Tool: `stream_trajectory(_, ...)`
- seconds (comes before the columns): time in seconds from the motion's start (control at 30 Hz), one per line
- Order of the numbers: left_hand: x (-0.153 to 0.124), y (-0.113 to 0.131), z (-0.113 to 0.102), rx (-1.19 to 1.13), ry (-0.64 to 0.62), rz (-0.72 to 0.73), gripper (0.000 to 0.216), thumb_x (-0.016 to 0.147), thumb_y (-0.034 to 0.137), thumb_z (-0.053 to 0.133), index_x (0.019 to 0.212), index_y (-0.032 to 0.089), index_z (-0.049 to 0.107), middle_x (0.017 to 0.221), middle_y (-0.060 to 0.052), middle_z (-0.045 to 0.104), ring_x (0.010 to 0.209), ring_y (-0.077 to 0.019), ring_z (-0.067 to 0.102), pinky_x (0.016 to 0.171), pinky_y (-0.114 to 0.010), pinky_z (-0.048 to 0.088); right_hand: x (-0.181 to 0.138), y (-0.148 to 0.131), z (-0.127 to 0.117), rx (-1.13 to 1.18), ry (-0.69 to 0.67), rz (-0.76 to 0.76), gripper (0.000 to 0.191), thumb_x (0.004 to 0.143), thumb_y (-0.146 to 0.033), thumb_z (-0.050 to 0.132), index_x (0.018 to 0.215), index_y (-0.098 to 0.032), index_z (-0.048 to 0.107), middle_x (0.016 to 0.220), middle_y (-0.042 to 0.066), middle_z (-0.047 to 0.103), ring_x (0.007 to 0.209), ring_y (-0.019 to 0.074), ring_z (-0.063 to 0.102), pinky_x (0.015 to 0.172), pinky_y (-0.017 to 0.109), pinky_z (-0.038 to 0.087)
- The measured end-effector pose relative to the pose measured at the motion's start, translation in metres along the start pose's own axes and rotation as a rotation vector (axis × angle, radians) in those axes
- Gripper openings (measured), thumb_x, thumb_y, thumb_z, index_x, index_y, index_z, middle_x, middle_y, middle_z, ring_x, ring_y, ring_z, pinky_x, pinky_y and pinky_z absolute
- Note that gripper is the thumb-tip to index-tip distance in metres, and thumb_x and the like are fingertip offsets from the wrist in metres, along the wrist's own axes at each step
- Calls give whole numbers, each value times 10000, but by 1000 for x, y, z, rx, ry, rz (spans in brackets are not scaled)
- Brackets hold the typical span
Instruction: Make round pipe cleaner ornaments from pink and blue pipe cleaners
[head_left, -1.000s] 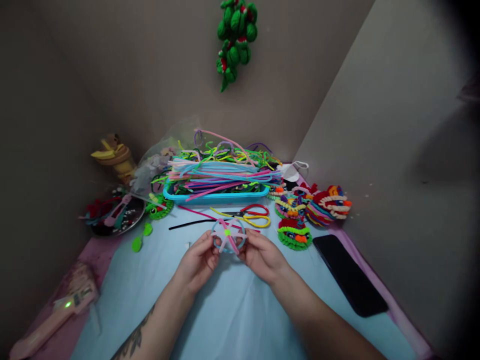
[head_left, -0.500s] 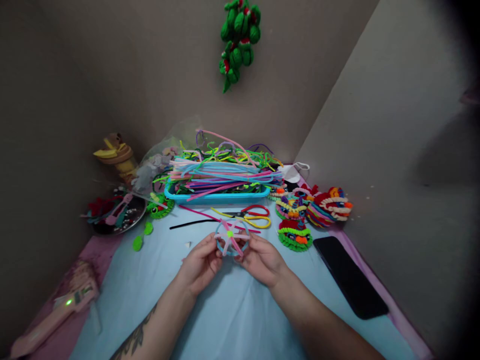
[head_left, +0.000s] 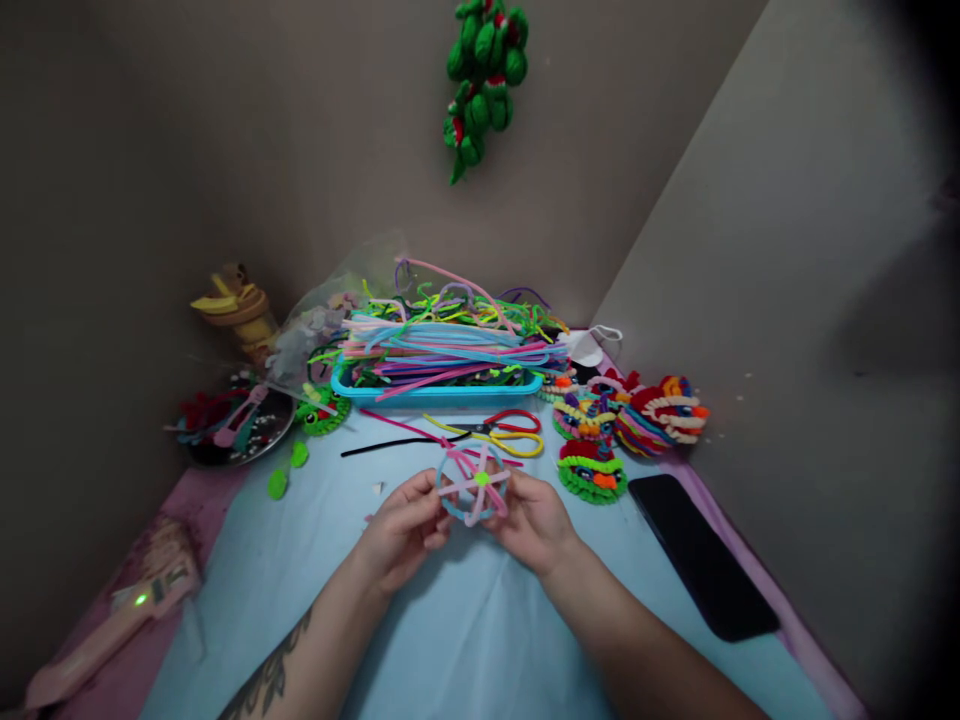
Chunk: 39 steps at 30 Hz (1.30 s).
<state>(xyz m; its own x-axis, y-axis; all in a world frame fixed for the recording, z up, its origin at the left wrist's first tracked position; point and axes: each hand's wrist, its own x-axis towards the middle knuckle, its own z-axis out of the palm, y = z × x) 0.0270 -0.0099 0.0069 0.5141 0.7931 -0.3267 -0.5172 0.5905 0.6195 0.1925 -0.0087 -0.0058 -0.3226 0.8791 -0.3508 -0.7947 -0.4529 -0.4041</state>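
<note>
Between both hands is a pipe-cleaner frame (head_left: 481, 480), a light blue ring crossed by pink and pale spokes that meet at a bright green centre. My left hand (head_left: 409, 525) pinches its left rim. On the right side, my right hand (head_left: 534, 520) grips the rim, its fingertips partly hidden behind the spokes. Just beyond the frame lie scissors (head_left: 517, 438) with one red and one yellow handle loop. A black pipe cleaner (head_left: 386, 446) and a magenta one (head_left: 394, 420) rest on the blue cloth (head_left: 465, 620) near them.
A blue tray (head_left: 450, 398) heaped with coloured pipe cleaners stands at the back. Several fuzzy striped pieces (head_left: 592, 472) and a black phone (head_left: 703, 556) lie at right. At left are a metal dish (head_left: 281, 430), green fuzzy pieces (head_left: 277, 485) and a pink glue gun (head_left: 112, 630).
The frame has tilted and turned in my hands, so its green centre now sits further right and lower. Both hands still hold it, and the view has shifted slightly.
</note>
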Motion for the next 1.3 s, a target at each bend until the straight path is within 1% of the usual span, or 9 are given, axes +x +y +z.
stream_trajectory(0.07,1,0,0,0,-13,-10,261,657,302,716,795,126,580,693,-13,484,530,-52,413,399,-129,256,1,-2,0,3,-13,4,28,655,-124,603,651,-151,595,621,-6,585,566,101,515,538,218,423)
stream_trajectory(0.17,4,0,-1,14,45,27,270,719,364,655,824,123,591,675,-7,474,504,-47,392,386,-131,243,0,-2,0,-32,-67,20,88,661,-129,588,581,-146,554,621,4,568,567,94,501,540,208,417)
stream_trajectory(0.33,8,1,-2,131,116,64,189,746,286,636,753,116,553,617,25,450,422,-9,305,362,-122,152,0,-2,-1,-92,-104,69,76,670,-141,578,596,-129,565,629,7,543,524,74,473,463,176,381)
stream_trajectory(0.5,8,4,-4,83,102,5,179,724,226,649,704,121,506,576,39,451,389,4,247,347,-113,129,3,-1,-6,-85,-71,140,99,715,-162,586,624,-126,565,561,-16,513,438,57,423,372,163,285)
stream_trajectory(0.57,9,5,-7,39,108,-6,187,713,195,657,688,119,488,585,36,456,393,7,253,342,-104,134,4,0,-6,-55,-22,141,124,756,-222,589,672,-131,581,576,-13,544,463,66,459,401,170,316)
stream_trajectory(0.7,13,6,-13,-94,167,54,165,721,150,639,700,119,478,617,38,454,402,13,276,335,-86,167,3,3,-4,-11,4,100,166,774,-318,605,815,-157,615,729,15,641,652,110,572,575,227,416)
stream_trajectory(0.87,13,8,-12,-150,190,94,145,731,124,618,714,120,474,622,39,440,414,11,306,339,-73,207,0,6,-3,-75,-110,59,224,697,-184,654,918,-158,629,879,39,670,783,141,584,614,239,400)
stream_trajectory(1.03,11,6,-8,-101,128,71,186,719,163,643,693,123,464,630,28,451,432,3,311,343,-79,196,2,8,-3,-56,-62,51,161,721,-229,657,870,-179,623,765,0,664,674,119,563,567,231,385)
stream_trajectory(1.3,10,3,-5,-63,114,67,177,725,186,654,692,111,496,631,21,455,452,-3,317,355,-85,194,3,9,-3,-42,0,64,136,750,-309,650,791,-187,607,673,-18,636,624,114,548,558,231,379)
